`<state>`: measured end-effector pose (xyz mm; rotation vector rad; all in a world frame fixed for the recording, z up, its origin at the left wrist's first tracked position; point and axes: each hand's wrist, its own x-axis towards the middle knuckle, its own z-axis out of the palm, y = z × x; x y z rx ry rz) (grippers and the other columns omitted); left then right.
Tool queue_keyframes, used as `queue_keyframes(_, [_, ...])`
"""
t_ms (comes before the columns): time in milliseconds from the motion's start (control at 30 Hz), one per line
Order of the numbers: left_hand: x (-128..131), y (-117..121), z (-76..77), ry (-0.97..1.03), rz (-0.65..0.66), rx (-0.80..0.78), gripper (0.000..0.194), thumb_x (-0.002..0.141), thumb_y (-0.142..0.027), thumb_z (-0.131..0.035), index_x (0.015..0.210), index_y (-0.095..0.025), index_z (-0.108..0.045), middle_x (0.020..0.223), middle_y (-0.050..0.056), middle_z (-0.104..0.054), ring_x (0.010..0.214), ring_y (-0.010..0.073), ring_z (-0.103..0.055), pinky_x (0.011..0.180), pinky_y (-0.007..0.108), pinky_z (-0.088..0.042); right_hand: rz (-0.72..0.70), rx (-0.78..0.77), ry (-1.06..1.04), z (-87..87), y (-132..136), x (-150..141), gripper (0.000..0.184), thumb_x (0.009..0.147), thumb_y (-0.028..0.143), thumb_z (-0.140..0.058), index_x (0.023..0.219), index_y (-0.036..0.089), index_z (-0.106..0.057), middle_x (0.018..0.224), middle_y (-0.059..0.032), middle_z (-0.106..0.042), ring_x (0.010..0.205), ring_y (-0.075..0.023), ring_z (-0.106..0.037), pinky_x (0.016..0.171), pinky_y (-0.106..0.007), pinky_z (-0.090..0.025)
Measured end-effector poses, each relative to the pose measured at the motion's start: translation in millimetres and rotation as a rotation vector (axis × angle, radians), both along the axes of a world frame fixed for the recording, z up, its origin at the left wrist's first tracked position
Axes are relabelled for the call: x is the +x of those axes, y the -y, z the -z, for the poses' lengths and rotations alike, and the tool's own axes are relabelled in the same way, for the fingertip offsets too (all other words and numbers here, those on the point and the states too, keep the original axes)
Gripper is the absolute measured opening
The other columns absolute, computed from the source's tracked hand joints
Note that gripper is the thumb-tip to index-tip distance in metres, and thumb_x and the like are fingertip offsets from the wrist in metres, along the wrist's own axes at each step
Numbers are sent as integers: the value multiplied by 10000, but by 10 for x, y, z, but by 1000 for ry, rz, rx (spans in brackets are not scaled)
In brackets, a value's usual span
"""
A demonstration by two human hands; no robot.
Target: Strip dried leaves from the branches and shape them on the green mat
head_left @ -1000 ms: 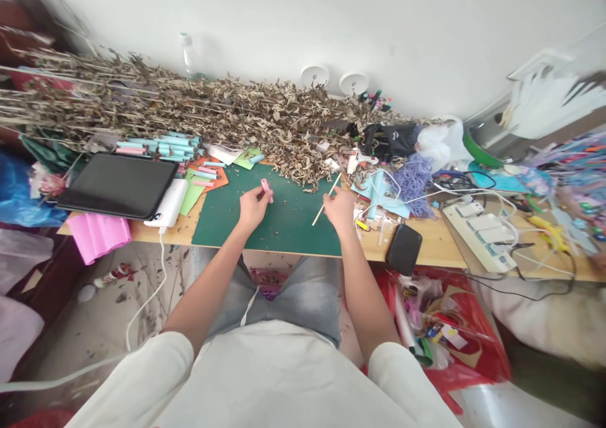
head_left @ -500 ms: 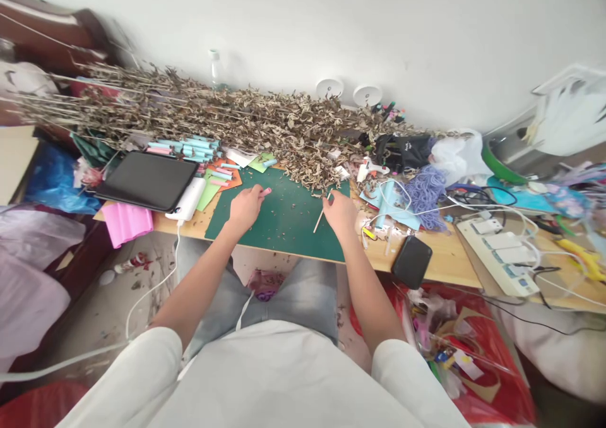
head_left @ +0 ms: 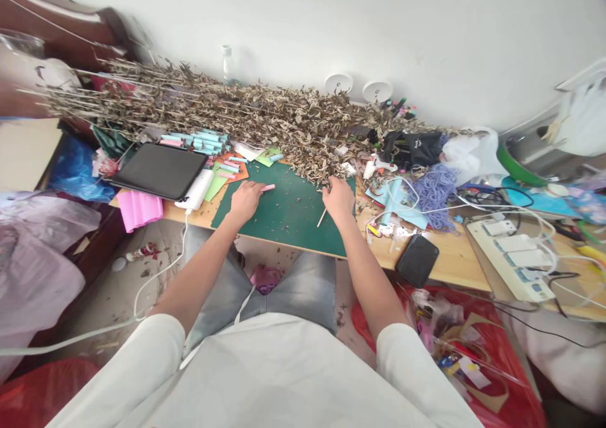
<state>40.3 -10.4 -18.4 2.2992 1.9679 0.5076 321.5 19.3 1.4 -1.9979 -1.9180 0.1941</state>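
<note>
My left hand is closed on a small rolled pink paper tube, held over the left part of the green cutting mat. Toward the mat's right side, my right hand has its fingertips at the near edge of a heap of dried leaves. A thin pale stick sticks out below that hand, apparently held in its curled fingers. Whether the fingers also grip leaves is hidden. Leaf crumbs are scattered across the mat.
Long dried stalks lie along the wall. At left are blue paper tubes, a black tablet and a white power bank. To the right sit a glue gun, purple yarn, a black case and a power strip.
My right hand has moved slightly up into the edge of the leaf heap, the stick still below it. The pink tube in my left hand now lies more level. The view has shifted a little.
</note>
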Motion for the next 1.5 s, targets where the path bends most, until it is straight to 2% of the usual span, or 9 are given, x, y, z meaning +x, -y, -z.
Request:
queue_keyframes(133, [-47,3,46,43,-26,5,330,962,-279,-482,1225,-205,-667,1107,116,-691,1094,285,-573,847,361,-479,-74,66,22,54,-210,-70,420,901,278,-541,1316,224,-570,1188,-151,-595,1100,-307,-574,848,-401,-502])
queue_keyframes(233, [-80,34,102,63,-41,44,348,968,-289,-469,1245,-198,-659,1139,119,-687,1117,288,-567,885,371,-476,-104,82,-2,105,-341,-76,313,901,229,-511,1172,215,-669,1128,-141,-622,1055,-292,-585,845,-396,-496])
queue_keyframes(533, [-108,82,184,92,-50,121,393,982,-329,-426,1282,-180,-632,1138,132,-676,1120,293,-564,937,384,-461,33,330,-475,218,-456,133,262,834,215,-498,945,145,-725,918,-90,-731,834,-210,-653,857,-322,-491])
queue_keyframes(700, [-91,93,165,69,-52,118,418,984,-325,-396,1308,-170,-611,1163,144,-665,1136,308,-552,956,402,-449,92,234,-597,304,-428,206,243,779,206,-527,889,151,-736,799,-55,-742,743,-204,-686,813,-321,-520])
queue_keyframes(867, [-77,95,154,75,-31,130,435,985,-323,-378,1317,-157,-605,1173,155,-661,1148,316,-537,980,410,-433,138,291,-585,279,-286,222,285,809,223,-500,956,130,-725,886,-75,-753,782,-188,-701,819,-305,-531])
queue_keyframes(1033, [-62,83,133,137,-38,130,424,980,-311,-384,1308,-165,-610,1207,156,-646,1186,307,-519,1014,424,-422,83,130,-596,289,-169,194,260,777,205,-545,938,128,-734,905,-77,-758,819,-195,-700,840,-321,-537])
queue_keyframes(1200, [-56,138,72,224,-72,226,405,983,-283,-387,1303,-174,-610,1265,141,-617,1226,287,-502,1092,428,-366,77,158,-660,329,-48,116,245,782,229,-562,940,132,-722,898,-74,-753,834,-188,-703,862,-323,-537])
queue_keyframes(1367, [244,245,-55,430,55,230,369,979,-289,-439,1260,-168,-644,1236,126,-650,1178,255,-552,1058,401,-416,74,177,-852,252,110,-26,263,791,309,-576,954,142,-697,924,-79,-744,865,-202,-718,869,-345,-557])
queue_keyframes(1500, [705,192,-167,837,204,22,382,903,-316,-591,1243,-153,-653,1203,131,-679,972,211,-657,875,343,-530,27,176,-1114,138,265,-177,274,757,368,-628,930,161,-674,874,-59,-734,824,-206,-724,830,-361,-590])
